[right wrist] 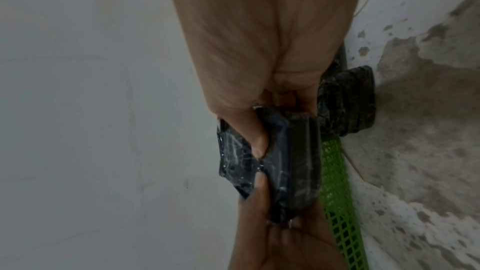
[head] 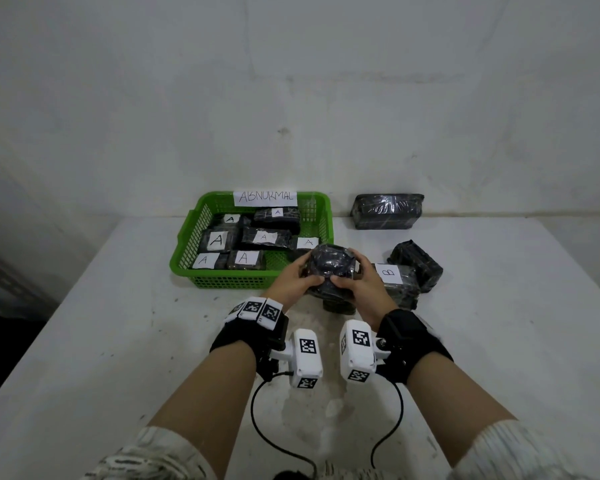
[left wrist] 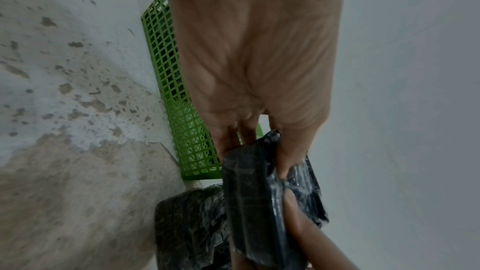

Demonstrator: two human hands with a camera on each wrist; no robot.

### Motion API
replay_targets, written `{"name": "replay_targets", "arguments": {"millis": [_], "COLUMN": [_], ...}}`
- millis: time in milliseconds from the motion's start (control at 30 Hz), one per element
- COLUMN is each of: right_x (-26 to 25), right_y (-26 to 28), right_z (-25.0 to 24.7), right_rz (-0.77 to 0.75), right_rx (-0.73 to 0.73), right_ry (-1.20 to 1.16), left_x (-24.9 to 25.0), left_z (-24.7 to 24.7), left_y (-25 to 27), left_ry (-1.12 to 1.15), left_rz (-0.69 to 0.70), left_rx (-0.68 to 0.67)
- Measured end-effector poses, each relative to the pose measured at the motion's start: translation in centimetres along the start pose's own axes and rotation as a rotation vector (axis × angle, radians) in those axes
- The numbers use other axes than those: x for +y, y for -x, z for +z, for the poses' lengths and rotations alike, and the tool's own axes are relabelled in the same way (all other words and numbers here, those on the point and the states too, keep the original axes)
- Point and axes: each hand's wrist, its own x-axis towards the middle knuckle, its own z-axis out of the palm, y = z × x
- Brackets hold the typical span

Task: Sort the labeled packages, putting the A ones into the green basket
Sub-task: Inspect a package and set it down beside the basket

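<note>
The left hand (head: pixel 293 280) and right hand (head: pixel 355 282) together clasp 1 black wrapped package (head: pixel 329 265), thumbs on its near face, fingers curled over the far edge; it is held above the table (head: pixel 118 341), just right of the green basket (head: pixel 229 282), and its label is out of sight. That basket holds 7 packages marked A (head: pixel 216 240) and carries an "ABNORMAL" sign (head: pixel 265 197). A B package (head: pixel 394 275) lies just right of the hands, with another unlabelled one far right by the wall. Bare tabletop spreads left and near.
</note>
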Motion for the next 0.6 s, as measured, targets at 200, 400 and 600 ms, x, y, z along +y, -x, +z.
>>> {"name": "replay_targets", "arguments": {"millis": [200, 400, 600], "right_x": [-0.2, -0.1, -1.1], "right_y": [-0.2, 0.2, 0.7], "right_z": [-0.3, 0.1, 0.6], "right_rz": [0.043, -0.089, -0.035], "right_rx": [-0.098, -0.032, -0.077], "right_ry": [0.012, 0.152, -0.005], "left_x": [0.0, -0.2, 1.8], "left_z": [-0.3, -0.5, -0.5], "left_y": [0.0, -0.3, 0.6], "left_ry": [0.006, -0.194, -0.029], "left_rz": [0.041, 0.146, -0.073], "left_rx": [0.046, 0.144, 0.002]}}
